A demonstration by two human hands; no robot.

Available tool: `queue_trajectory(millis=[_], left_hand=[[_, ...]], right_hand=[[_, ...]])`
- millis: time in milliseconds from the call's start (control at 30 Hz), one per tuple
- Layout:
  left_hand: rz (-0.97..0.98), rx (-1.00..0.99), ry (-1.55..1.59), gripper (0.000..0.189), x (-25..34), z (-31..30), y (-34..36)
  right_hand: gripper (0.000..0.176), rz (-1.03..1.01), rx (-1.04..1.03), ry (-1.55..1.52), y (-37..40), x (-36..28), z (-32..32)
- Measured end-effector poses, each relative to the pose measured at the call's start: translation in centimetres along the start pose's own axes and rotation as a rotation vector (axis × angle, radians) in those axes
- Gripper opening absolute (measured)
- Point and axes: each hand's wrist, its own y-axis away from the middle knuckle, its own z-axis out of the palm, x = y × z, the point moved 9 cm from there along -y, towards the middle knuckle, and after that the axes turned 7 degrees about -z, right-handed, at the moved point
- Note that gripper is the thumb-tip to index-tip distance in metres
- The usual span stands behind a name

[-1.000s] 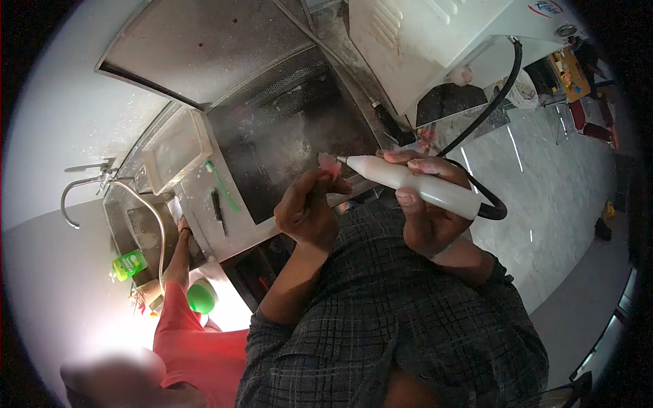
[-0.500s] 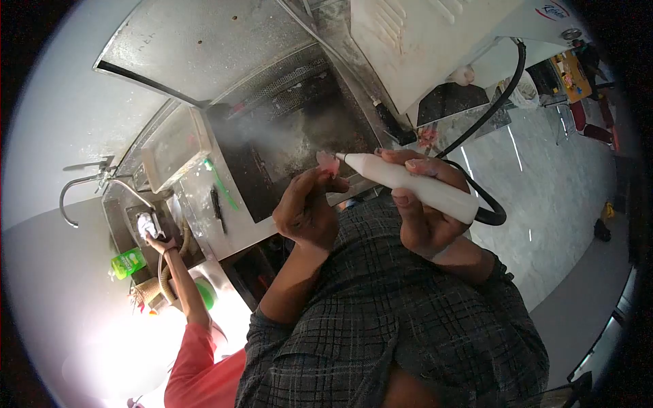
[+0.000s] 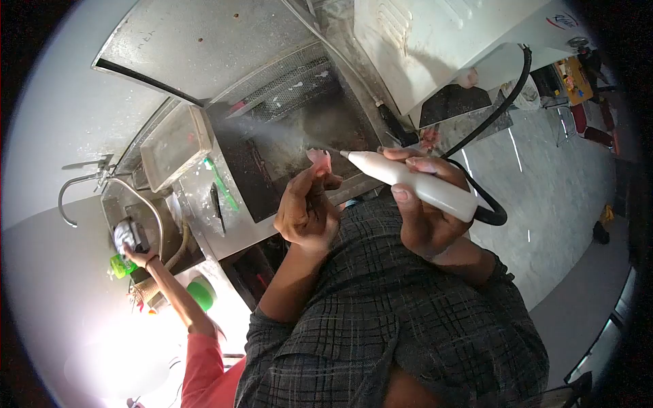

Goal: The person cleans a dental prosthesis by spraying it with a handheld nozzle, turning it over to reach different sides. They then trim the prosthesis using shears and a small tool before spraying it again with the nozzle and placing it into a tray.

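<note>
My left hand [image 3: 307, 207] is closed, pinching a small pink, partly see-through piece that looks like a denture plate [image 3: 318, 161] at its fingertips. In my right hand [image 3: 435, 204] is a white pen-shaped spray handpiece [image 3: 408, 180], with the fingers wrapped round its body and a black hose [image 3: 493, 122] running from its rear end. Its narrow tip points left at the pink piece, a small gap apart. Pale mist spreads beyond the piece over the dark, dusty basin [image 3: 279, 197]. The exact shape of the pink piece is hard to make out.
Left of the basin lie a green toothbrush [image 3: 221, 185] and a dark slim tool [image 3: 216, 204], near a shallow tray [image 3: 175, 146]. Another person's hand [image 3: 141, 258] holds a grey-white object [image 3: 128, 236] by the sink tap [image 3: 102, 173]. A white machine [image 3: 422, 47] stands at upper right.
The pink piece has tilted and shifted slightly left, widening its gap from the handpiece tip. The co-worker's hand has moved left with the grey-white object, away from the sink's middle.
</note>
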Motion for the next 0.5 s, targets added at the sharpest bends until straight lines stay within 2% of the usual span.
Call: queue_trajectory(millis=[33,100,233,300,433,500], left_hand=[[-0.002,0.000,-0.001,0.033,-0.2,-0.1,0.0],[0.085,-0.026,-0.244,0.035,0.2,0.2,-0.1],[0.128,-0.004,-0.337,0.035,0.6,0.1,-0.4],[0.179,-0.072,-0.397,0.031,1.3,0.7,-0.8],[0.114,-0.030,-0.407,0.018,0.8,0.1,-0.5],[-0.389,0.018,-0.003,0.010,-2.3,-0.6,-0.4]], right_hand=[[0.036,0.013,-0.020,0.001,-0.1,0.0,0.1],[0.036,0.028,-0.041,0.000,-0.1,0.1,0.3],[0.037,0.056,-0.066,0.051,-0.2,0.6,0.6],[0.035,0.034,-0.053,0.002,-0.2,0.6,0.7],[0.031,0.085,0.014,0.075,-0.4,1.5,-0.2],[0.030,0.033,0.075,0.089,-1.0,1.5,-1.1]])
